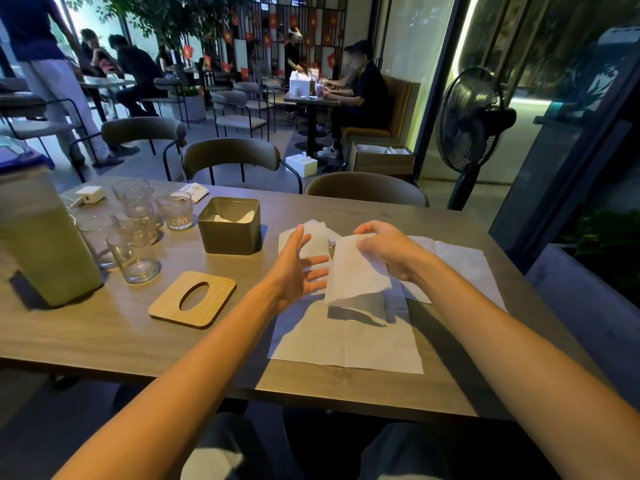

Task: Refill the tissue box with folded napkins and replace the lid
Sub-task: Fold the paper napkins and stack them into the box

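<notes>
The dark square tissue box (229, 233) stands open on the table with a few white napkins (235, 217) inside. Its wooden lid (193, 299) with an oval slot lies flat in front of it. My right hand (388, 249) pinches a folded white napkin (356, 271) by its top edge and holds it above the table. My left hand (298, 271) is open beside it, fingers spread, just left of that napkin. A folded napkin (311, 237) lies behind my left hand. An unfolded napkin (346, 337) is spread flat below my hands, and another (460, 268) lies to the right.
Several drinking glasses (138, 230) stand left of the box, next to a large plastic pitcher (38, 237). A white charger (90, 195) and a small packet (194, 192) lie at the far edge. Chairs (232, 161) face the table; a standing fan (467, 129) is at the right.
</notes>
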